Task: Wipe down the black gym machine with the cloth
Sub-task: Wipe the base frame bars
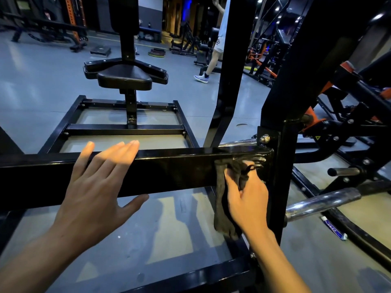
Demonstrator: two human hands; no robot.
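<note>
— Fingers of the right hand (246,199) are curled round a dark grey cloth (222,208), pressing it against the front face of the black crossbar (169,172) at its right end, just beside the upright post (277,187).

— And the other hand?

— The left hand (99,187) lies flat and spread on the same crossbar further left, fingers straight over the top edge, thumb below the bar's lower edge. It holds nothing.

— How does the cloth look?

— Crumpled at the top where the fingers bunch it, with a long tail hanging down below the bar past the wrist. The bar itself is glossy black and catches light near the cloth.

— What room is there along the bar?

— Bare bar shows between the two hands, and more runs to the left of the left hand to the picture's edge. On the right the bar ends at the post and its bolted plate (266,140). Chrome pegs (321,203) stick out beyond the post.

— Further off?

— A black padded seat (124,78) stands behind the bar on a rectangular base frame (127,130), on a grey floor (42,85). A person's legs (211,60) show in the background, upper body cut off by the frame's top.

— Anything unclear?

— The fingertips under the cloth are hidden, and a small blue and white thing (334,228) on the floor at right is too small to make out.
</note>
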